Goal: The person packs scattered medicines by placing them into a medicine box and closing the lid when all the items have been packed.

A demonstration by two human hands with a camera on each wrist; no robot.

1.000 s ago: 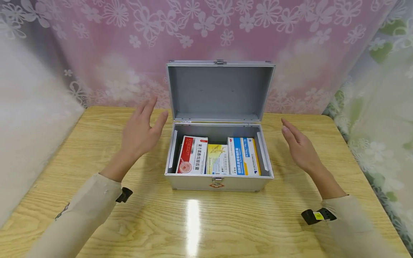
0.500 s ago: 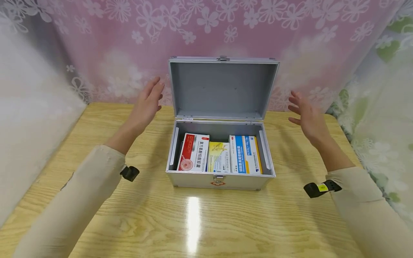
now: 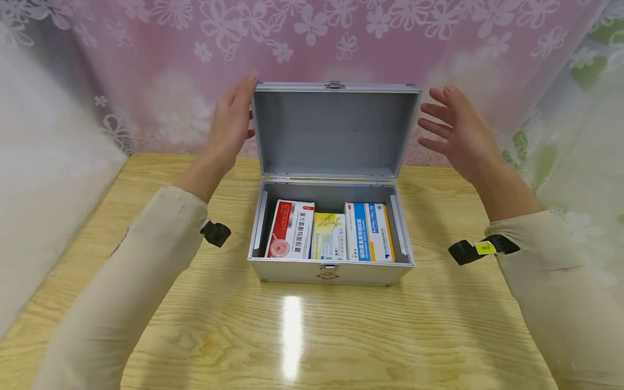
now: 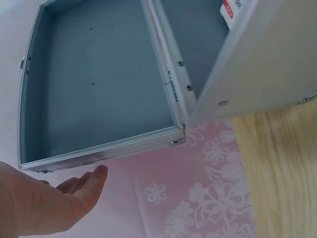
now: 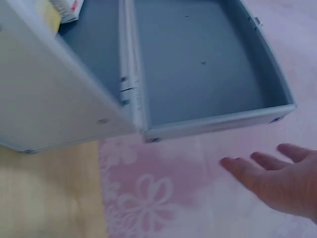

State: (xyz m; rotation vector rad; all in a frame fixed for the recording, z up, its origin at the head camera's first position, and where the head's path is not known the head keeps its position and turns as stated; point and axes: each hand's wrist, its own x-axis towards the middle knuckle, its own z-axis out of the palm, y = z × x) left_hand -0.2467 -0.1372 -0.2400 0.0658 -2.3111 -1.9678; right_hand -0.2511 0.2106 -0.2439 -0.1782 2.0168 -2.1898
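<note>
A silver metal case (image 3: 292, 272) stands on the table with its grey-lined lid (image 3: 336, 132) raised upright. My left hand (image 3: 233, 122) is at the lid's upper left corner, its fingertips right at the edge and some fingers partly behind it. In the left wrist view that hand (image 4: 54, 198) lies close beside the lid's side wall. My right hand (image 3: 460, 132) is off the lid's right side, fingers spread and apart from it. Inside the case sit a red and white medicine box (image 3: 291, 229), a yellow and white one (image 3: 329, 236) and a blue and white one (image 3: 369, 232).
The wooden table (image 3: 219, 325) carries the case near its middle. A pink flowered curtain (image 3: 161, 103) hangs right behind the lid, with pale cloth (image 3: 44, 162) at the left and green-leaf cloth (image 3: 580, 179) at the right. A metal latch (image 3: 329, 269) is on the case front.
Both hands have risen and moved farther back, from beside the case body up to the lid's sides. The left has come to the lid's corner. The case, lid and medicine boxes stay put.
</note>
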